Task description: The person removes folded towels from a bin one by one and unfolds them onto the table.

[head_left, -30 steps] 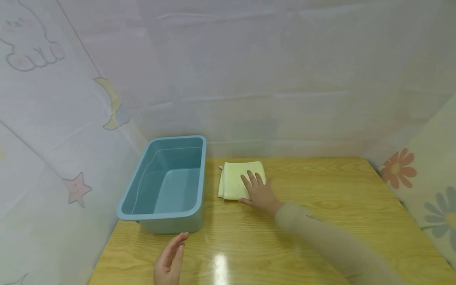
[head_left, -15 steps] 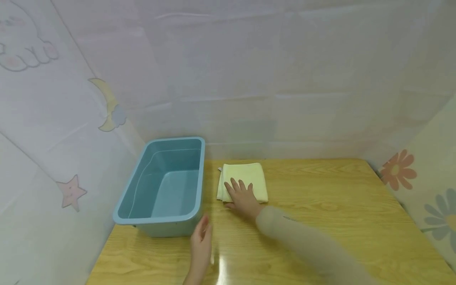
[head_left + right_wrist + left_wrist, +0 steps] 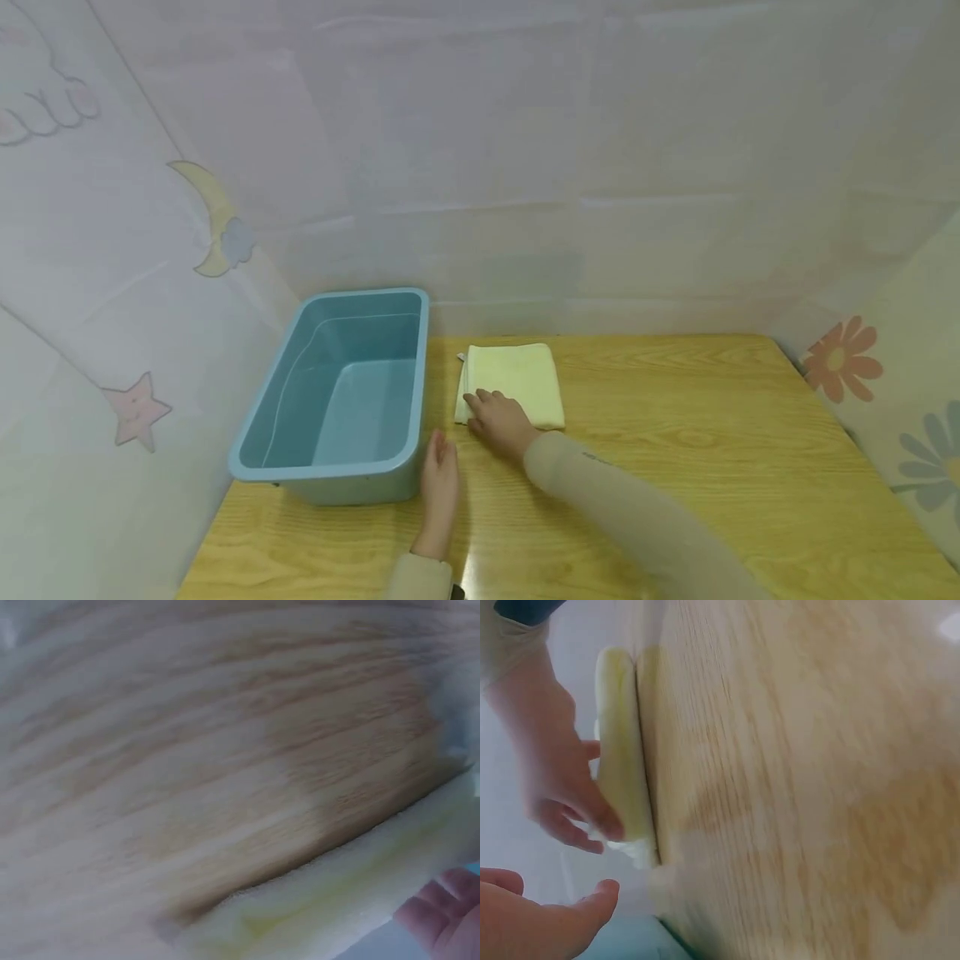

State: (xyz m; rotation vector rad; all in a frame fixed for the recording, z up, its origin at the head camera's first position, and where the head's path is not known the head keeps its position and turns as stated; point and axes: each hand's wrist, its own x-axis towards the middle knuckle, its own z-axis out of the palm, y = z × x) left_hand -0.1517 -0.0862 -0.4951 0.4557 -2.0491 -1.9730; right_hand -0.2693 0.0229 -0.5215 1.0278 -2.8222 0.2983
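A folded pale yellow towel [image 3: 521,371] lies on the wooden table, right of a blue plastic basin [image 3: 416,417]. My right hand [image 3: 501,423] is over the towel's near left corner, fingers bent. From the left wrist view, the thumb and fingertips of that right hand [image 3: 566,780] come close together around the corner of the towel [image 3: 619,742]. My left hand [image 3: 440,477] is beside the basin's near right corner, its fingers straight and holding nothing. Part of the left hand [image 3: 547,919] shows at the left wrist view's lower left.
The basin stands at the table's left side. Hanging sheets printed with a moon [image 3: 206,217], a star [image 3: 137,410] and flowers [image 3: 843,358] enclose the back and sides. The wooden tabletop [image 3: 705,442] extends to the right of the towel.
My right hand has slid left and nearer across the towel to its near left corner, with its spread fingers now bent. My left hand has moved right and forward along the basin.
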